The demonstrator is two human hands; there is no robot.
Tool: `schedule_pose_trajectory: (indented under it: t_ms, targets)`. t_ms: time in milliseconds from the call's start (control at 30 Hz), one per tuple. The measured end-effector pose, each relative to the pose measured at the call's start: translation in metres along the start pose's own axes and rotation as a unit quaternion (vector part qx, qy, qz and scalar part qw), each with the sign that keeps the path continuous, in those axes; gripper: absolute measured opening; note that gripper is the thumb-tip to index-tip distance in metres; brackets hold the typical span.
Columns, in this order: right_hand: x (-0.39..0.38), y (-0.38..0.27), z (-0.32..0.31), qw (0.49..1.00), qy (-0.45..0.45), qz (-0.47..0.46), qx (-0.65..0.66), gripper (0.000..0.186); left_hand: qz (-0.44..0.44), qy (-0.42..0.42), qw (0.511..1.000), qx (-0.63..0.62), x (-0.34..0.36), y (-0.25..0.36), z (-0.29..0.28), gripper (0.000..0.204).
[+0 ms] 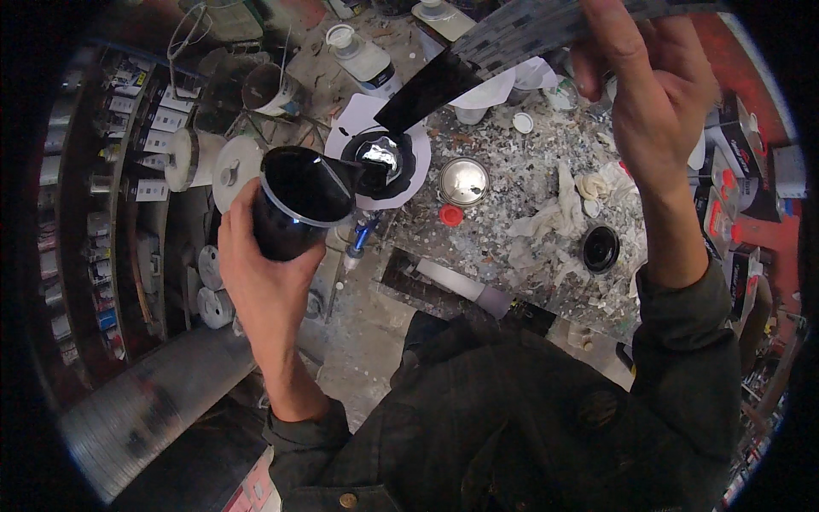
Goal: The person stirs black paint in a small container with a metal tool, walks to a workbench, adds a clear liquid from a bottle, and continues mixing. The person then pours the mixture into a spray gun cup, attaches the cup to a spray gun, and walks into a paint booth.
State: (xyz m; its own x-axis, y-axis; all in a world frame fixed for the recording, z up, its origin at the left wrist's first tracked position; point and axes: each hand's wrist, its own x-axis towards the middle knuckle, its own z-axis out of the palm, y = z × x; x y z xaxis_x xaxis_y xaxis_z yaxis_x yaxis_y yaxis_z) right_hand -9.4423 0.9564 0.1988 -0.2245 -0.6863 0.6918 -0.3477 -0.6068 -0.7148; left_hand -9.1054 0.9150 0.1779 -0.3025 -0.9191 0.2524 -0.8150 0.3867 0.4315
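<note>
My left hand [273, 277] is wrapped round a cup [294, 230] of black paint, tilted to the right. Black paint runs over its rim towards a white paper strainer [411, 183], which has a wet black pool in its middle. What stands under the strainer is hidden. Up at the right, my right hand [657, 102] grips a long flat mixing stick [520, 38], grey-patterned, its lower end coated black. That black end hangs just above the strainer's far edge.
A cluttered, paint-crusted bench holds a round silver lid [464, 181], a red cap [450, 215], crumpled rags [554, 209] and a black round lid [601, 248]. White-capped bottles [363, 64] stand at the back. Shelves [128, 188] line the left; boxes [738, 154] the right.
</note>
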Motion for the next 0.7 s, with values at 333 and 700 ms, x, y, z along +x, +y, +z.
schedule_pose_trajectory:
  t_ms: [333,700]
  targets:
    - [-0.010,-0.004,0.005,0.979,0.118,0.164,0.030,0.033,-0.173,-0.060,0.901,-0.393,-0.006,-0.008,0.000,0.063]
    - [-0.030,0.020,-0.016,0.914,0.220,0.314,0.130,0.042,-0.175,-0.065,0.853,-0.486,-0.027,-0.003,0.008,0.063]
